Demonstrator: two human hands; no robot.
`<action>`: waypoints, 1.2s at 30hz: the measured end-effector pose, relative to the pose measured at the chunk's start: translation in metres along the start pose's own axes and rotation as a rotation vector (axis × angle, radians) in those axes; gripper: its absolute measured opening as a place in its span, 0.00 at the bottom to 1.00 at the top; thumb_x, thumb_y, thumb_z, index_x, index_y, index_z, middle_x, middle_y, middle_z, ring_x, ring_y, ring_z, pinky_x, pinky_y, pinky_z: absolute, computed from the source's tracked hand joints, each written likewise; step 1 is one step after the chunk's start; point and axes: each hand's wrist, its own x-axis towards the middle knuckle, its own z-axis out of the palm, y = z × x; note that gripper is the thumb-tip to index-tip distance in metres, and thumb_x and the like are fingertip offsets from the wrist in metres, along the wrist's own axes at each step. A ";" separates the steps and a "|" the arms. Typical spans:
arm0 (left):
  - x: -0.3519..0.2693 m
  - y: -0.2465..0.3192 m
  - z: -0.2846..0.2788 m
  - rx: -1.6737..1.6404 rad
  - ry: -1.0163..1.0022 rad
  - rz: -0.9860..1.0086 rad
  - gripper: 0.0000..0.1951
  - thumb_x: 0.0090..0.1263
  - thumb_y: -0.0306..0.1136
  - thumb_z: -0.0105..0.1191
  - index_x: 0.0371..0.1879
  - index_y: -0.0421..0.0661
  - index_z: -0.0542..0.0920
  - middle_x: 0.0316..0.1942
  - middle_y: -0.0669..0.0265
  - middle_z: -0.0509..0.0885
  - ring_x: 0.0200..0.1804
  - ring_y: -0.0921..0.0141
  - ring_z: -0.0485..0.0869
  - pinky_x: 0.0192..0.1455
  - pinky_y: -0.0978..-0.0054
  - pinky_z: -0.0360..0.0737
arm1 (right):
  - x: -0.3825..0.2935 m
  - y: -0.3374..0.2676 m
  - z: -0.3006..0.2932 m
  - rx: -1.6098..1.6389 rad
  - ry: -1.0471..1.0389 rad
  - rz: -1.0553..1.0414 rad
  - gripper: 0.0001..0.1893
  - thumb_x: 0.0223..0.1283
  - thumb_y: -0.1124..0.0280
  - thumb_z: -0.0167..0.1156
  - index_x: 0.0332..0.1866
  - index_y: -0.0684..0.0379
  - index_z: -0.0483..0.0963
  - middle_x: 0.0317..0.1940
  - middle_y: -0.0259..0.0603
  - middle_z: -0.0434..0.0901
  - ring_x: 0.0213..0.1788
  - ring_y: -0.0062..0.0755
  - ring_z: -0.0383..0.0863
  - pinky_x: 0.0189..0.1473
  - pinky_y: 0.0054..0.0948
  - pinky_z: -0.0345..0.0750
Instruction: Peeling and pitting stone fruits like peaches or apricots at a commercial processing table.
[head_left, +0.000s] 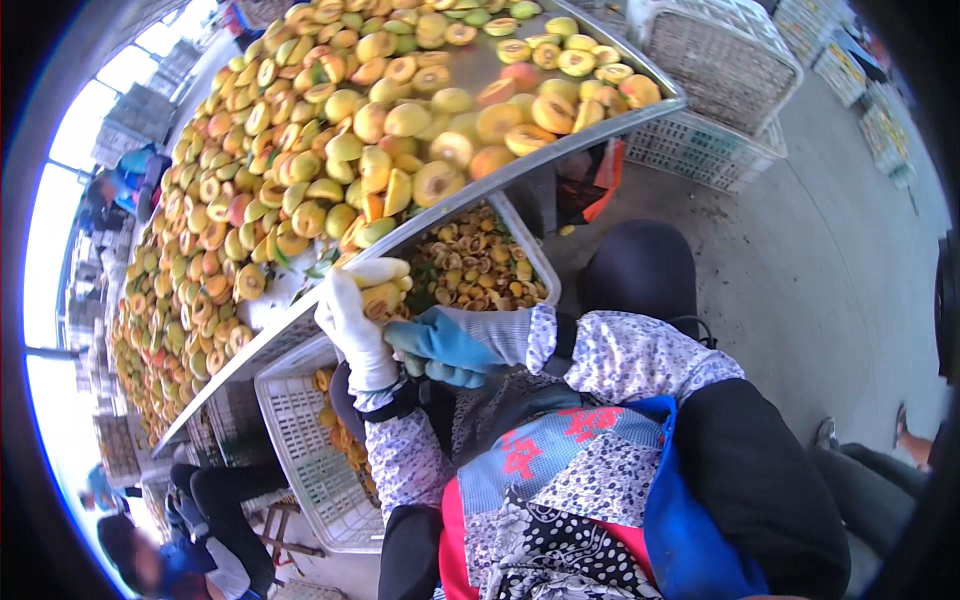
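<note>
My left hand (354, 322), in a white glove, is closed around a cut half of a yellow stone fruit (382, 300), just off the edge of a metal table (480, 182). My right hand (442, 341), in a blue coated glove, meets the fruit from the right with its fingers curled; whether it grips a tool is hidden. Many halved yellow-orange fruits (300, 166), peach-like, are heaped on the table. Below its edge, beyond my hands, a bin (553, 274) holds small brown and yellow fruit scraps (480, 262).
A white plastic crate (315, 450) with some fruit pieces stands left of my lap. Empty-looking crates (716, 67) are stacked beyond the table's right corner. A person (184, 555) sits at lower left; another (124, 184) is further off. Someone's legs (862, 465) show at right.
</note>
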 end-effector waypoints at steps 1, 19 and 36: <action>-0.001 0.001 0.008 -0.010 0.072 -0.047 0.36 0.81 0.56 0.36 0.30 0.33 0.85 0.24 0.57 0.86 0.26 0.67 0.82 0.34 0.75 0.78 | 0.000 -0.002 -0.005 0.089 -0.109 0.066 0.26 0.67 0.35 0.47 0.29 0.48 0.68 0.16 0.22 0.61 0.13 0.17 0.56 0.15 0.24 0.57; 0.008 -0.010 0.025 -0.638 0.151 -0.209 0.25 0.79 0.55 0.40 0.41 0.42 0.77 0.34 0.59 0.80 0.31 0.63 0.81 0.28 0.71 0.81 | -0.019 0.003 -0.006 -0.094 0.061 -0.051 0.30 0.72 0.35 0.44 0.39 0.55 0.75 0.14 0.26 0.64 0.13 0.18 0.60 0.15 0.23 0.59; 0.052 0.011 -0.076 0.904 0.254 -0.063 0.22 0.70 0.49 0.55 0.47 0.40 0.84 0.40 0.55 0.88 0.43 0.60 0.85 0.48 0.69 0.78 | 0.022 0.017 -0.035 -1.121 0.972 -0.528 0.19 0.67 0.52 0.59 0.37 0.60 0.79 0.28 0.60 0.82 0.36 0.62 0.84 0.39 0.54 0.80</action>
